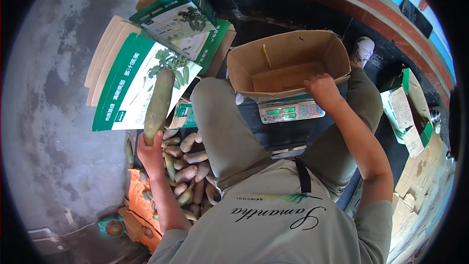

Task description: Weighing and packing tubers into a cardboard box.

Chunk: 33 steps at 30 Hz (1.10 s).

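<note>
My left hand (151, 152) is closed round the lower end of a long green radish (160, 100), holding it upright over the left side. Below that hand lies a heap of radishes (188, 171), some greenish, others pinkish brown. In front of me an open cardboard box (288, 85) sits on a digital scale (291, 111) with a lit green display. The part of the box's inside that I can see holds no radish. Curled over its near right edge are the fingers of my right hand (323, 90).
Flattened green and white cartons (127, 83) lean at the left, with a smaller printed box (178, 17) behind them. An open green and white box (408, 112) stands at the right. A small green fan (113, 227) is at the lower left, near an orange sheet (141, 200).
</note>
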### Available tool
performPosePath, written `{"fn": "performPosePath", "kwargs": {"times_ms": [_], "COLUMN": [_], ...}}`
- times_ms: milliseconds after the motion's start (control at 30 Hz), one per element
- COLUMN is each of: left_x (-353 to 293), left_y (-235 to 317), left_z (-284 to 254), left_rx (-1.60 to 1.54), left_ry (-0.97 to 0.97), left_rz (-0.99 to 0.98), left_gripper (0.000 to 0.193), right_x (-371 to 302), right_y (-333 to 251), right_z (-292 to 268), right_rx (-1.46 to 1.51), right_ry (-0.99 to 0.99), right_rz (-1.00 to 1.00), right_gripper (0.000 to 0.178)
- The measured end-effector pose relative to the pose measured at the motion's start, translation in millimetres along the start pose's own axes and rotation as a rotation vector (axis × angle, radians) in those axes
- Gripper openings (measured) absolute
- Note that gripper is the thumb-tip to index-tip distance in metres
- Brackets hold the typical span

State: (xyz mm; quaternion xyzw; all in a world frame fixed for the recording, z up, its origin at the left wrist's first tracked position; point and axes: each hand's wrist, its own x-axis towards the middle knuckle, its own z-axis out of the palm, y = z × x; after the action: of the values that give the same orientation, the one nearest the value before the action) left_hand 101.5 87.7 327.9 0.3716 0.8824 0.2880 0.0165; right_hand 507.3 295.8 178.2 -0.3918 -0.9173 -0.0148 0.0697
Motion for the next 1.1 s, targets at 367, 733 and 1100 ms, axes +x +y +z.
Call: {"fn": "performPosePath", "kwargs": {"times_ms": [367, 733, 1100], "left_x": [2, -18, -42], "left_y": [158, 188, 183], "left_z": [97, 253, 255], "left_rx": [0.087, 0.331, -0.012], "left_ry": [-0.463, -0.769, -0.903], "left_rz": [0.484, 0.606, 0.648], "left_gripper": [0.047, 0.041, 0.023], "right_x": [-5, -3, 4], "right_y": [1, -2, -4], "right_z": [8, -4, -5], "right_rx": [0.133, 0.190, 0.202], "right_ry": [0.086, 0.096, 0.073], "right_rz": [0.010, 0.006, 0.001], "right_gripper": [0.009, 0.010, 0.013]}}
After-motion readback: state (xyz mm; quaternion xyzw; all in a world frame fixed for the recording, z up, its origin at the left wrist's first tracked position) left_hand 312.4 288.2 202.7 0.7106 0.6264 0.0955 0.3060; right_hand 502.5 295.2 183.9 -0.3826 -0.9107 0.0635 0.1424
